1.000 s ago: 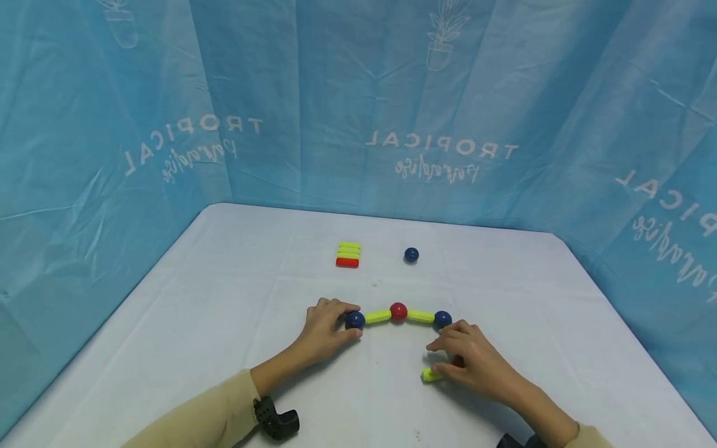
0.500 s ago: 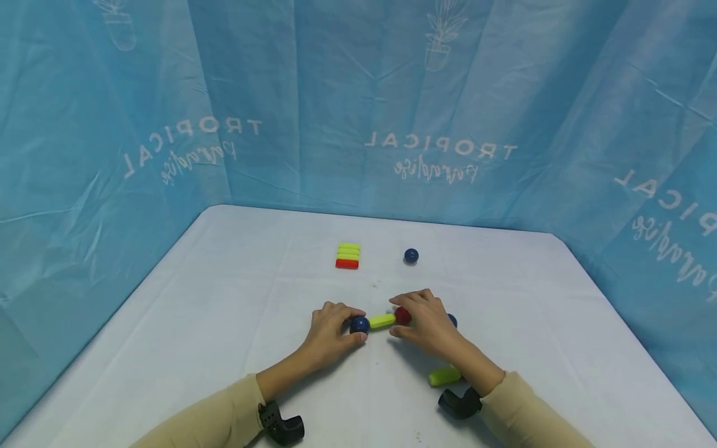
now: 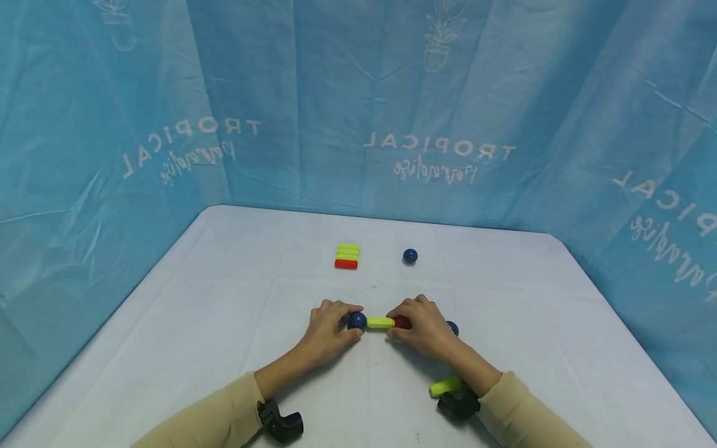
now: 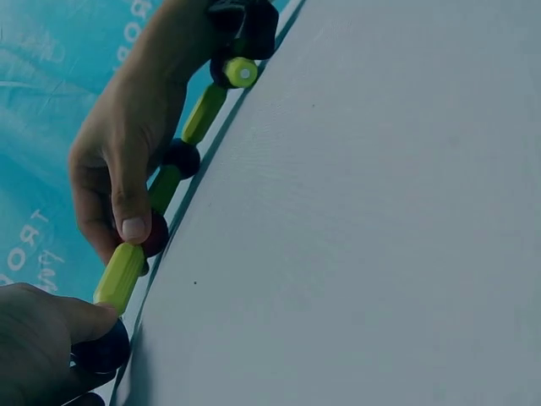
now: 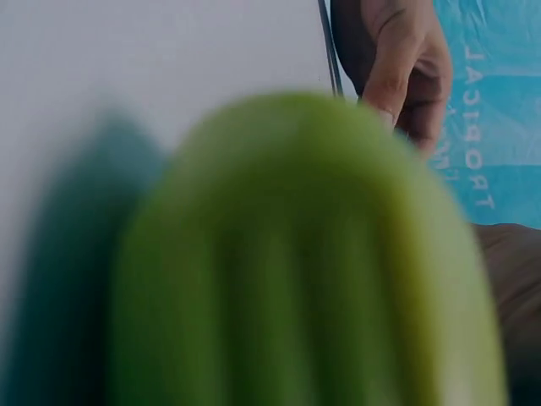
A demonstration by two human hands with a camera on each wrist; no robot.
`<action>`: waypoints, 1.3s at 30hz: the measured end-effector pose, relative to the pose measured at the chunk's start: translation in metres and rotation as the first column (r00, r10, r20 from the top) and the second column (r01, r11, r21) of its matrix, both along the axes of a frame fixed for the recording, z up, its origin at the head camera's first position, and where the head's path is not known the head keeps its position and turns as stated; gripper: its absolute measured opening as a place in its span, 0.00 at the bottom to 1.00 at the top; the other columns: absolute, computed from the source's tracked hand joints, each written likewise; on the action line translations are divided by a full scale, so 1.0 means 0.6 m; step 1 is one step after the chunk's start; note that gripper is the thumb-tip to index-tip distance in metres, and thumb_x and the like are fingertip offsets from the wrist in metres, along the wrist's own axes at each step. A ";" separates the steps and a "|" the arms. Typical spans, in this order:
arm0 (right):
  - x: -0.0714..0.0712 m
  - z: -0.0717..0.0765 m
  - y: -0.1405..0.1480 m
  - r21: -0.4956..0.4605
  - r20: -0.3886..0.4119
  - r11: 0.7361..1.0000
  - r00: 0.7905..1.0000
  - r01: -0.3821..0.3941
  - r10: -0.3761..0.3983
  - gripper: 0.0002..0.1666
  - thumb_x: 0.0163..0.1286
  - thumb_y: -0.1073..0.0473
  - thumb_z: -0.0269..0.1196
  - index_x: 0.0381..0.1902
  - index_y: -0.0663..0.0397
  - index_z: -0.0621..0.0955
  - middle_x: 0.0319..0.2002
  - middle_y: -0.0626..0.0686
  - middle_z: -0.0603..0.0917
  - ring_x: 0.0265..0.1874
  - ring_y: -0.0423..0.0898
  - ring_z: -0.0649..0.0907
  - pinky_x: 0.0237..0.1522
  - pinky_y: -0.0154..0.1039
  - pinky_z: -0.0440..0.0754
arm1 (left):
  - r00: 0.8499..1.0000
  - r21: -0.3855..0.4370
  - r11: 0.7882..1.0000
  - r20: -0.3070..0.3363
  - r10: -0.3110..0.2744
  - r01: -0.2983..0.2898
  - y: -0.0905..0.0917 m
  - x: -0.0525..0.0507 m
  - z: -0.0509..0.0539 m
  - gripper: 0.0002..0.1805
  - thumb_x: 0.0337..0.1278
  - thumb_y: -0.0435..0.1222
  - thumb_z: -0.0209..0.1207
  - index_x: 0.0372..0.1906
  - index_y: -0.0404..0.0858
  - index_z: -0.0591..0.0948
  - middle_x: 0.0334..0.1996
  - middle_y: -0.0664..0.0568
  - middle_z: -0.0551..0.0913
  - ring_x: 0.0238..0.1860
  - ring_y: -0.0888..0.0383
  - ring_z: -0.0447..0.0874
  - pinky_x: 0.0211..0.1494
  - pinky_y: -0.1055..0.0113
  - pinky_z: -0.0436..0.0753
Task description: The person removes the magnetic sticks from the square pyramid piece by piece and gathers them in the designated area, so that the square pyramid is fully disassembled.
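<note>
Looking down at the white worktop, we saw the left hand pinching the first blue ball between thumb and finger. From that ball a yellow-green stick ran toward three o'clock to a red ball, which the right hand gripped with thumb and fingertips. Beyond the knuckles, at three o'clock from the red ball, we made out part of a second blue ball. In the left wrist view we followed the chain further: a green stick joined the red ball to this second ball, and another stick led on to a dark ball beside the right wrist. At five o'clock from the red ball, a lime stick showed its end next to the black wrist device. Between ten and eleven o'clock we found three yellow sticks side by side with a red stick on their near side, and at twelve a loose blue ball. A blue curtain hung behind the worktop. In the right wrist view, a blurred green piece filled the foreground.
</note>
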State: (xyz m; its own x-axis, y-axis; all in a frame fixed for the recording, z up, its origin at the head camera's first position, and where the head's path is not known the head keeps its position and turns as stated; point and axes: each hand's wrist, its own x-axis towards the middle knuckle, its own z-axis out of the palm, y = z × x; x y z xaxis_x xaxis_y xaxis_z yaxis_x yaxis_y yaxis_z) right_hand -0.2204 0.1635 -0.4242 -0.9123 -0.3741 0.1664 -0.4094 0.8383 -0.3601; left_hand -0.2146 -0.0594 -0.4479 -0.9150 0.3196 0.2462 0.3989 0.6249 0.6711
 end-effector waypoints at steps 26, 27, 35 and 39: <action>0.000 -0.011 -0.001 0.040 -0.091 0.991 0.987 -0.130 0.133 0.12 0.58 0.46 0.67 0.39 0.40 0.86 0.34 0.39 0.85 0.33 0.36 0.71 0.36 0.33 0.67 | 0.994 -0.039 0.997 -0.083 -0.071 0.068 -0.010 0.003 0.000 0.19 0.45 0.44 0.69 0.45 0.46 0.82 0.37 0.58 0.81 0.42 0.61 0.71 0.50 0.60 0.64; 0.001 -0.010 -0.001 0.038 -0.093 0.990 0.986 -0.135 0.138 0.12 0.58 0.47 0.67 0.39 0.40 0.86 0.34 0.39 0.85 0.32 0.36 0.71 0.36 0.32 0.67 | 0.994 -0.038 0.997 -0.081 -0.072 0.069 -0.011 0.003 0.001 0.19 0.45 0.44 0.69 0.45 0.46 0.83 0.37 0.58 0.81 0.42 0.61 0.71 0.51 0.59 0.64; 0.003 -0.006 -0.007 0.030 -0.105 0.986 0.980 -0.167 0.169 0.12 0.58 0.47 0.67 0.39 0.41 0.87 0.33 0.39 0.86 0.32 0.36 0.71 0.36 0.32 0.68 | 0.992 -0.057 0.995 -0.101 -0.082 0.077 -0.021 0.006 0.005 0.19 0.45 0.44 0.69 0.45 0.45 0.83 0.37 0.57 0.82 0.43 0.60 0.72 0.52 0.56 0.65; 0.004 -0.006 0.000 0.028 -0.104 0.992 0.987 -0.123 0.125 0.12 0.57 0.47 0.68 0.39 0.42 0.87 0.33 0.39 0.86 0.32 0.36 0.71 0.35 0.32 0.68 | 0.996 -0.029 0.999 -0.078 -0.031 0.029 -0.034 0.000 0.009 0.19 0.46 0.42 0.69 0.46 0.44 0.83 0.38 0.56 0.83 0.43 0.59 0.72 0.53 0.54 0.65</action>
